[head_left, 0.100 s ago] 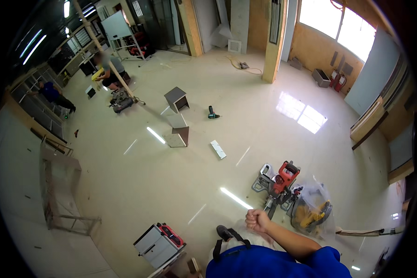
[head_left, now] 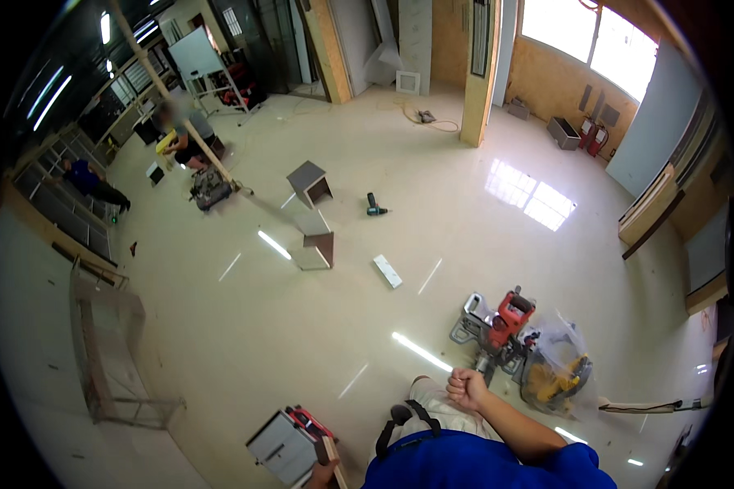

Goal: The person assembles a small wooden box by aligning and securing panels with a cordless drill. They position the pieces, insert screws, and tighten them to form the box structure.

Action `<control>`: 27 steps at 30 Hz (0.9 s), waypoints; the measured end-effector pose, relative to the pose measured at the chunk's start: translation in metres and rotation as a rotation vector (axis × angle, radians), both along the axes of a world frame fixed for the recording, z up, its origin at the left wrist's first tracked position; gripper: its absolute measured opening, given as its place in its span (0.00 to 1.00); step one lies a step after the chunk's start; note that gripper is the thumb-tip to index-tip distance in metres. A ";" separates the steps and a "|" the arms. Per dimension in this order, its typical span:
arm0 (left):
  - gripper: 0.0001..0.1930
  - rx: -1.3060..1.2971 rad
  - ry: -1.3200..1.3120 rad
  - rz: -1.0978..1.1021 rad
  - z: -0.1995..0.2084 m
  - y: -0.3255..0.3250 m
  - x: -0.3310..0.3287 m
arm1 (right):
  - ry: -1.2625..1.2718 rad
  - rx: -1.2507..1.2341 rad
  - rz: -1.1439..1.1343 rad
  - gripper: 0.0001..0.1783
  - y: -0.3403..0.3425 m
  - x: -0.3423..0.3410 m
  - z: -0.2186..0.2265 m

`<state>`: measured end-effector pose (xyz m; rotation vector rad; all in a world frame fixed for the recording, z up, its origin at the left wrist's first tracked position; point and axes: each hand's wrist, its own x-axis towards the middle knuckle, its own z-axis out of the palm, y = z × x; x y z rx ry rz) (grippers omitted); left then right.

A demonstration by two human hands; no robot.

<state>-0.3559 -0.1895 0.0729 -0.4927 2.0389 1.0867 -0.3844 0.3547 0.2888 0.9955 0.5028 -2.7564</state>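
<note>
My right hand (head_left: 466, 389) is closed in a fist in front of my body, and whatever it may hold is hidden. My left hand (head_left: 324, 473) shows at the lower edge, its fingers against a wooden board (head_left: 333, 458) with a pale edge, low at my left side. Just beyond that board stands a grey and white case (head_left: 279, 444) with a red and black tool (head_left: 308, 422) beside it. Past my right fist, a red power tool (head_left: 510, 314) rests on the floor among metal-framed tools.
A clear plastic bag (head_left: 556, 371) with yellow and black gear lies right of the tools. Ahead are box-like panels (head_left: 310, 183), a cordless drill (head_left: 374, 205) and a white strip (head_left: 387, 271). A person (head_left: 189, 138) sits far left near a slanted pole; another (head_left: 90, 181) is at the left wall.
My left hand and the wooden board have come further into view at the lower edge. The right fist has shifted slightly right, and my leg has moved forward.
</note>
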 end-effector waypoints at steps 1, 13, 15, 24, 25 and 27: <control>0.29 -0.024 0.022 0.177 0.006 -0.058 -0.050 | 0.023 -0.071 0.026 0.02 -0.024 -0.042 -0.011; 0.36 -0.152 0.159 0.170 0.109 0.022 -0.476 | 0.116 -0.131 -0.091 0.02 0.028 -0.408 -0.035; 0.37 -0.142 0.102 0.186 0.085 0.034 -0.504 | 0.158 -0.097 -0.037 0.01 0.055 -0.499 -0.019; 0.48 -0.284 -0.487 0.072 0.004 0.098 -0.592 | 0.368 0.041 0.165 0.16 0.114 -0.862 0.052; 0.49 -0.307 -0.509 0.025 -0.009 0.111 -0.608 | 0.406 0.060 0.201 0.16 0.115 -0.909 0.056; 0.47 -0.281 -0.526 0.042 -0.019 0.132 -0.654 | 0.487 0.078 0.267 0.17 0.105 -1.006 0.060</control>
